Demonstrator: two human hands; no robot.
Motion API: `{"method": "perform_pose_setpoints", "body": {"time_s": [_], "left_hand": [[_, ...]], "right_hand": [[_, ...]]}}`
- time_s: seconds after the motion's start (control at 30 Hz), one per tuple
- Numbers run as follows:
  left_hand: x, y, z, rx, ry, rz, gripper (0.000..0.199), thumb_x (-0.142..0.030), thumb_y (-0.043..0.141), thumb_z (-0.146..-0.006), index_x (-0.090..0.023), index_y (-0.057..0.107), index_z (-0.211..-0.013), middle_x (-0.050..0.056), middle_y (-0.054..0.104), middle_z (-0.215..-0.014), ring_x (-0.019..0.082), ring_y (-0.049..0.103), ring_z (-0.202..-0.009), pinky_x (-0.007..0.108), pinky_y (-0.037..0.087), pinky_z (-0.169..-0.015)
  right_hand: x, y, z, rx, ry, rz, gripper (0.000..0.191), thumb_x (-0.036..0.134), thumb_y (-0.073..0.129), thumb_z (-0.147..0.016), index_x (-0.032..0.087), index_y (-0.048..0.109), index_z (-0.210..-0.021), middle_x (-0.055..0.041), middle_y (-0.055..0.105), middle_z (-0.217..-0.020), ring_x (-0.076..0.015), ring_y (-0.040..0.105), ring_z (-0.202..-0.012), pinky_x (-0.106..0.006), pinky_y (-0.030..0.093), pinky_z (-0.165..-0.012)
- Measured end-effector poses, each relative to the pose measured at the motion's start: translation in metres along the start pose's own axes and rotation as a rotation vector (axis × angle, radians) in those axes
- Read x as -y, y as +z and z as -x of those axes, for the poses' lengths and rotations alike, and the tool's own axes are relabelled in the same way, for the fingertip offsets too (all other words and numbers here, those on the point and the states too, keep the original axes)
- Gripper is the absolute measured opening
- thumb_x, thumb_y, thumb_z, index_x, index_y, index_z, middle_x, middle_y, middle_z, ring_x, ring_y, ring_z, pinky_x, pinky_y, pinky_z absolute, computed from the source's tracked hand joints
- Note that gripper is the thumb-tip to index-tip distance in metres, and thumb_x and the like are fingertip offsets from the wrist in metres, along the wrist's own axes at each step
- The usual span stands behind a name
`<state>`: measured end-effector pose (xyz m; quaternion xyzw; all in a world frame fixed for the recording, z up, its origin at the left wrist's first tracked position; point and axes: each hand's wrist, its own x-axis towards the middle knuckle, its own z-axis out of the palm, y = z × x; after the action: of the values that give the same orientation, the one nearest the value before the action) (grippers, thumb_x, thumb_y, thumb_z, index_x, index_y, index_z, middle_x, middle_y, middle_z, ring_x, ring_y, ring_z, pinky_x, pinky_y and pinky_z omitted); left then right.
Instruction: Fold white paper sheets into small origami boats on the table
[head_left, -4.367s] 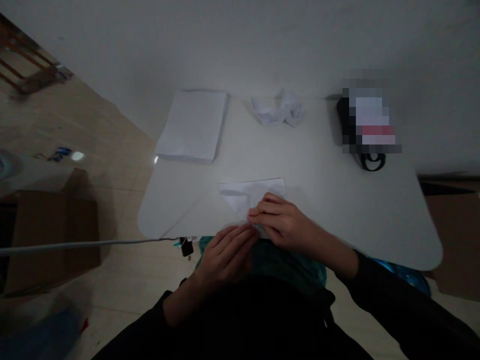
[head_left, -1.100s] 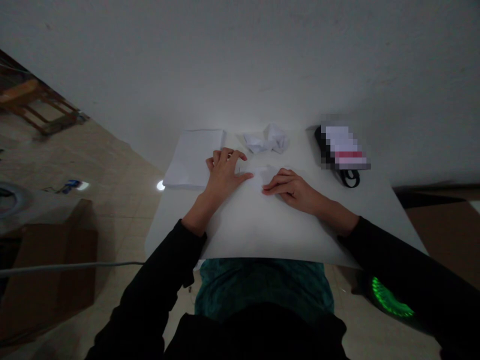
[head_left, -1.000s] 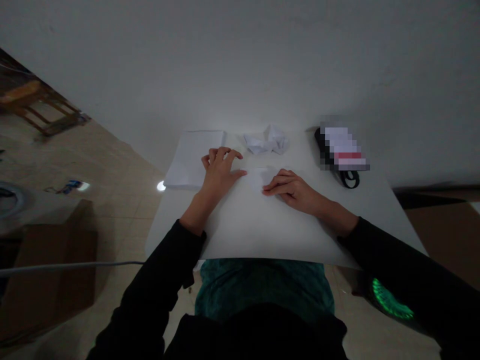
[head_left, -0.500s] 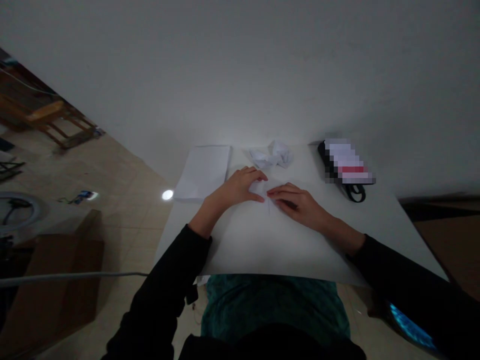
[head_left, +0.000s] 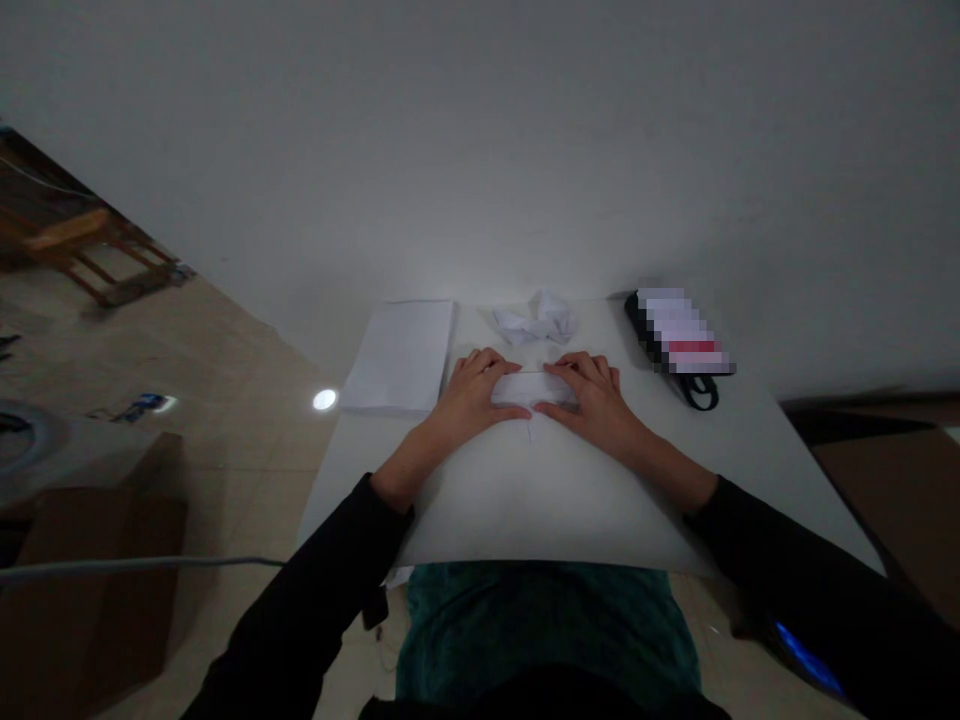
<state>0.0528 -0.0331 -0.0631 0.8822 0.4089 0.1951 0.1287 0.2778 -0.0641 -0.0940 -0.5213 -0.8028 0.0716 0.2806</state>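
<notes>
A folded white paper piece (head_left: 533,389) lies flat on the white table (head_left: 556,512), toward the middle of the table and nearer its far edge, between the person's two hands. The left hand (head_left: 472,392) rests on the paper's left end, and the right hand (head_left: 586,402) rests on its right end. The fingers (head_left: 592,372) of both hands are extended and lightly curved, pressing down from above; neither hand is clenched or pinching the paper. Beyond the hands, toward the far edge, lies a crumpled white paper wad (head_left: 534,320). A rectangular stack of white paper sheets (head_left: 397,358) sits at the far left of the table. At the far right lies a black object with a pixelated label (head_left: 651,330), its contents too blurred to identify, with a black cord loop (head_left: 700,394) just beside it.
</notes>
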Motion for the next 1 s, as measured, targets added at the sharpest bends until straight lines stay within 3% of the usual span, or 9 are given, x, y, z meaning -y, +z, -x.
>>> {"method": "perform_pose_setpoints", "body": {"time_s": [0.2,0.33,0.53,0.67,0.8,1.0], "left_hand": [[-0.001,-0.003,0.007,-0.057,0.034,0.025,0.049,-0.050,0.072,-0.077,-0.025,0.061,-0.118,0.009,0.056,-0.116,0.026,0.052,-0.110,0.042,0.042,-0.093],[-0.003,-0.005,0.011,-0.032,0.076,0.056,0.045,-0.044,0.069,-0.082,-0.023,0.057,-0.120,0.009,0.060,-0.118,0.025,0.054,-0.113,0.041,0.042,-0.094],[-0.001,-0.006,0.014,-0.011,0.079,0.106,0.052,-0.041,0.066,-0.085,-0.024,0.048,-0.131,0.008,0.063,-0.115,0.025,0.056,-0.112,0.043,0.045,-0.096],[0.002,-0.006,0.018,-0.017,0.153,0.092,0.036,-0.037,0.056,-0.092,-0.021,0.053,-0.124,0.008,0.063,-0.108,0.023,0.059,-0.105,0.041,0.049,-0.093],[0.002,0.000,0.023,-0.030,0.273,0.011,0.025,-0.027,0.045,-0.098,-0.016,0.056,-0.118,0.012,0.062,-0.111,0.021,0.057,-0.108,0.040,0.051,-0.094],[0.000,0.008,0.028,-0.055,0.395,-0.168,0.028,-0.018,0.041,-0.099,-0.012,0.051,-0.124,0.013,0.061,-0.115,0.022,0.056,-0.109,0.042,0.053,-0.093]], "right_hand": [[-0.002,0.000,0.001,-0.055,-0.008,-0.050,0.050,0.051,0.068,-0.081,0.028,0.059,-0.125,-0.0108,0.056,-0.114,-0.0326,0.048,-0.106,-0.050,0.040,-0.085],[0.000,-0.003,0.002,-0.086,-0.046,-0.055,0.046,0.048,0.070,-0.081,0.027,0.060,-0.121,-0.0101,0.059,-0.116,-0.0325,0.048,-0.108,-0.048,0.039,-0.084],[0.003,-0.006,0.001,-0.074,-0.085,-0.071,0.031,0.045,0.068,-0.083,0.024,0.061,-0.105,-0.0071,0.067,-0.109,-0.0300,0.052,-0.105,-0.045,0.036,-0.085],[0.004,-0.007,0.001,-0.050,-0.148,-0.098,0.018,0.037,0.065,-0.088,0.023,0.059,-0.097,-0.0055,0.069,-0.098,-0.0266,0.059,-0.098,-0.044,0.037,-0.086],[0.010,-0.007,0.003,0.000,-0.233,-0.095,0.011,0.026,0.058,-0.093,0.019,0.058,-0.101,-0.0084,0.069,-0.101,-0.0250,0.061,-0.095,-0.041,0.043,-0.085],[0.018,-0.003,0.008,0.016,-0.370,0.088,0.025,0.010,0.046,-0.095,0.012,0.060,-0.115,-0.0120,0.068,-0.105,-0.0250,0.058,-0.097,-0.038,0.048,-0.084]]}}
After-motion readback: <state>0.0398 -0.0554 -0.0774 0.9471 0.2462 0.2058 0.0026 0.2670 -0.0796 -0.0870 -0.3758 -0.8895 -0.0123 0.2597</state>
